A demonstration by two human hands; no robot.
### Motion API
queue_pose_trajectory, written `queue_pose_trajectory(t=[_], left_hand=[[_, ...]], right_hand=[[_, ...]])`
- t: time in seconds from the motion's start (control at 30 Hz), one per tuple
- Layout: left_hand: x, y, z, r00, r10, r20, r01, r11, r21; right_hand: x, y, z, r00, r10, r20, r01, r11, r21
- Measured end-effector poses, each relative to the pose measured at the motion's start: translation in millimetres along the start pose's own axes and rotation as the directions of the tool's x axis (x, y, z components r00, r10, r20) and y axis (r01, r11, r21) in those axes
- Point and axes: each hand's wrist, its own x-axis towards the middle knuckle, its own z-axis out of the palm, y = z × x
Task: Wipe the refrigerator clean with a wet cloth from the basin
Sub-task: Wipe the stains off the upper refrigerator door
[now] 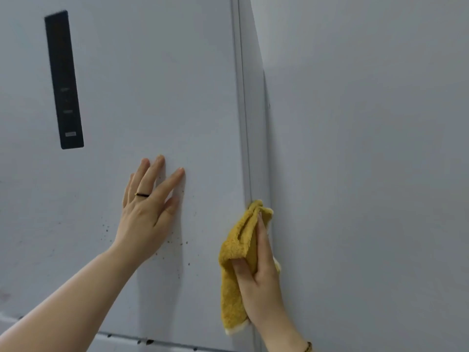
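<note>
The right hand (258,273) grips a mustard-yellow cloth (237,265), thumb curled across its front and fingers extended up along its far side, pressing the bunched upper end against the right edge of the refrigerator door (157,85). The cloth is a nubby terry weave with a pale trim at its bottom corner; it hangs in soft folds below the thumb, lying against the door's right edge. A thin beaded bracelet (308,347) circles the right wrist at the lower edge of the view. The left hand (147,212) lies flat on the door face near its middle, fingers straight and slightly spread, palm against the panel; a dark narrow ring (142,194) sits on one finger. The door is a smooth, matte, pale grey panel; small brown specks (181,243) scatter around and below the left hand, and darker spots mark the door's bottom edge. A tall, narrow black control panel (64,80), glossy and rectangular, is set toward the door's upper left corner. Right of the door's vertical edge, the refrigerator's side (256,110) recedes as a narrow strip beside a plain grey wall (368,148).
</note>
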Motion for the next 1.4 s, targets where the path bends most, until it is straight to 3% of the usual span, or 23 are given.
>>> queue_pose_trajectory(t=[0.27, 0.4, 0.5, 0.6, 0.7, 0.8, 0.93, 1.07, 1.2, 1.3, 1.4], left_hand=[[-1, 0, 2, 0.999, -0.036, 0.010, 0.036, 0.999, -0.025], [-1, 0, 2, 1.000, -0.020, -0.002, 0.020, 1.000, -0.021], [-3, 2, 3, 1.000, -0.018, -0.009, 0.017, 0.999, -0.031], [-3, 5, 4, 0.999, -0.032, -0.015, 0.031, 0.998, -0.047], [-2, 8, 4, 0.997, -0.079, 0.005, 0.079, 0.994, -0.080], [-2, 10, 2, 0.994, -0.106, 0.028, 0.108, 0.990, -0.087], [-3, 9, -6, 0.992, -0.106, 0.074, 0.112, 0.990, -0.081], [-3, 3, -15, 0.992, -0.059, 0.110, 0.067, 0.995, -0.073], [-9, -1, -16, 0.993, -0.031, 0.116, 0.048, 0.988, -0.144], [-18, -14, -17, 0.997, -0.040, 0.073, 0.051, 0.985, -0.166], [-23, -45, -27, 0.993, -0.114, -0.035, 0.107, 0.983, -0.150]], right_hand=[[31, -19, -3, 0.998, 0.034, 0.055, -0.033, 0.999, -0.005], [13, -4, 3, 0.997, -0.053, -0.049, 0.051, 0.997, -0.049], [-39, 27, 12, 0.984, -0.117, -0.137, 0.090, 0.977, -0.192], [-75, 40, 20, 0.968, 0.009, -0.251, -0.055, 0.983, -0.177], [-60, 28, 14, 0.982, 0.145, -0.119, -0.160, 0.978, -0.132], [-21, 6, 7, 0.990, 0.120, -0.076, -0.128, 0.986, -0.103], [-2, -11, 15, 0.988, 0.031, -0.151, -0.055, 0.986, -0.158], [-51, 28, 23, 0.935, -0.294, -0.198, 0.165, 0.855, -0.491], [-64, 47, 19, 0.910, -0.384, -0.158, 0.220, 0.768, -0.601], [-19, 26, 14, 0.862, -0.493, -0.118, 0.255, 0.623, -0.739], [38, -21, 26, 0.855, -0.489, -0.176, 0.130, 0.529, -0.838]])
